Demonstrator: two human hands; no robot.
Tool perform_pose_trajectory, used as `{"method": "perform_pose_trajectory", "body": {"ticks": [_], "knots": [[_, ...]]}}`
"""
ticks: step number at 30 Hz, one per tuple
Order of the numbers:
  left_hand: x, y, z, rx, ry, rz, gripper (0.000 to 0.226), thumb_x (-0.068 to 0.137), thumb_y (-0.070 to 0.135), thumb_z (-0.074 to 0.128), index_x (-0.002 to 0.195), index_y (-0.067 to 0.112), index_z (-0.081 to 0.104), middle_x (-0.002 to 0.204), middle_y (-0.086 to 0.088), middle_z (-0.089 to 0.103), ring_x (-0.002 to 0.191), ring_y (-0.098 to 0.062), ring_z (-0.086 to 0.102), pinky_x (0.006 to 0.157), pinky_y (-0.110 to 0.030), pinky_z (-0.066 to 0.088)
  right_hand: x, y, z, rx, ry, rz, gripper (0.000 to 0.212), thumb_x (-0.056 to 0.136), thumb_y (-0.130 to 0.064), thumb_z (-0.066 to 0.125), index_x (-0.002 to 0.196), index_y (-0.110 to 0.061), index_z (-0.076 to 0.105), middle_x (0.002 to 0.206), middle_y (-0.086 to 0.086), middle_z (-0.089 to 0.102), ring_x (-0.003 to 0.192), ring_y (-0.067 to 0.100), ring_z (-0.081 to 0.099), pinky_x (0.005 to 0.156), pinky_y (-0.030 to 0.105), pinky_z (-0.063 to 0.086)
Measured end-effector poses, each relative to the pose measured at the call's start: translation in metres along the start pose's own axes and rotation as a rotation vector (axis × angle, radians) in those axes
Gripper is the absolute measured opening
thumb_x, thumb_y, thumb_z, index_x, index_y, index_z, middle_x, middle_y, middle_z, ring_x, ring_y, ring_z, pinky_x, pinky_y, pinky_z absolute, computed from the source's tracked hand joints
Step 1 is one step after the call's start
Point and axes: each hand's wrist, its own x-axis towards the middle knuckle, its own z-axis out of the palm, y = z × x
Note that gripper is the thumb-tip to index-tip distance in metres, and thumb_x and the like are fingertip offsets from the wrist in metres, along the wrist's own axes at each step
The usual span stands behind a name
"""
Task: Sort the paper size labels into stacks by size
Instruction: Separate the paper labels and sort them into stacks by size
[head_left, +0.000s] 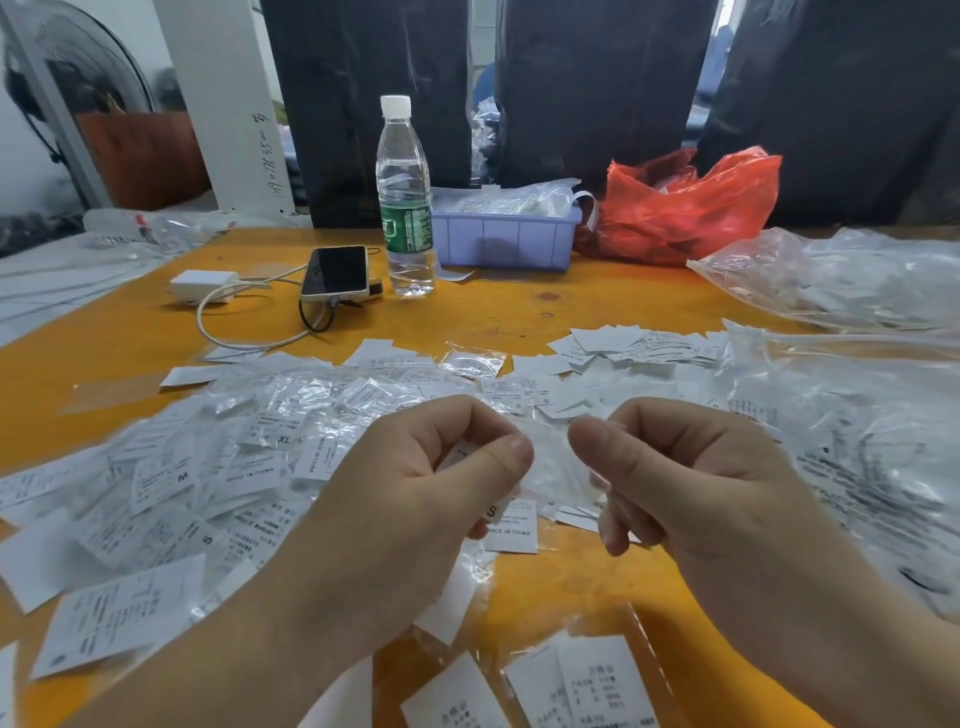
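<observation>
Lower centre: left hand (415, 483) pinches an S label (511, 525), right hand (691, 478) pinches its clear sleeve (553, 467); unbagging step, next likely needs the S stack.

Orange table (519, 306) under scattered paper labels (171, 499), phone (335, 273), water bottle (404, 197), lilac tray (504, 239).

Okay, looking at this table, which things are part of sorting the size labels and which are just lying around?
Part of the job:
loose labels
clear packet held by left hand and right hand
label stack

Lying about:
water bottle
phone
charger
purple bin
red bag
</observation>
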Motion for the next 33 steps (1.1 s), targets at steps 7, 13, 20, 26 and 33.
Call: {"method": "perform_pose_trajectory", "body": {"ticks": [7, 13, 20, 26, 33], "knots": [[-0.003, 0.0059, -0.0005, 0.015, 0.026, 0.017, 0.022, 0.07, 0.05, 0.067, 0.072, 0.028, 0.069, 0.057, 0.007, 0.059, 0.054, -0.008, 0.056, 0.055, -0.016, 0.048, 0.0021, 0.0007, 0.0014, 0.077, -0.08, 0.067, 0.028, 0.073, -0.041, 0.069, 0.061, -0.016, 0.065, 0.051, -0.001, 0.051, 0.048, 0.014, 0.05, 0.054, 0.026, 0.046], [-0.003, 0.0057, -0.0006, 0.102, 0.051, 0.005, 0.029, 0.062, 0.057, 0.07, 0.072, 0.03, 0.069, 0.054, 0.009, 0.058, 0.052, -0.006, 0.054, 0.054, -0.019, 0.041, 0.0032, 0.0063, 0.0045, 0.179, -0.178, 0.14, 0.026, 0.068, -0.023, 0.066, 0.092, -0.028, 0.075, 0.085, -0.001, 0.069, 0.067, 0.016, 0.061, 0.063, 0.032, 0.053], [-0.003, 0.006, 0.0, 0.096, 0.008, 0.01, 0.033, 0.059, 0.056, 0.076, 0.069, 0.026, 0.068, 0.058, 0.007, 0.058, 0.054, -0.006, 0.052, 0.054, -0.02, 0.044, 0.0029, -0.0013, 0.0033, 0.272, -0.241, 0.075, 0.029, 0.059, -0.032, 0.074, 0.084, -0.017, 0.076, 0.073, 0.006, 0.065, 0.061, 0.018, 0.058, 0.059, 0.028, 0.052], [-0.0026, 0.0024, 0.0001, 0.092, 0.04, -0.016, 0.028, 0.057, 0.053, 0.077, 0.076, 0.032, 0.07, 0.058, 0.01, 0.062, 0.052, -0.004, 0.056, 0.049, -0.017, 0.045, 0.0043, -0.002, 0.0046, 0.194, -0.157, 0.064, 0.014, 0.064, -0.02, 0.074, 0.074, -0.01, 0.074, 0.062, 0.006, 0.063, 0.053, 0.017, 0.055, 0.052, 0.024, 0.049], [0.0025, -0.0008, -0.0033, -0.057, 0.136, 0.002, 0.021, 0.068, 0.036, 0.064, 0.086, 0.041, 0.073, 0.073, 0.007, 0.07, 0.059, -0.009, 0.066, 0.058, -0.023, 0.054, 0.0072, -0.0023, 0.0035, 0.335, -0.085, 0.191, 0.007, 0.06, -0.013, 0.072, 0.066, -0.01, 0.074, 0.058, 0.012, 0.061, 0.047, 0.018, 0.052, 0.045, 0.023, 0.046]]}}
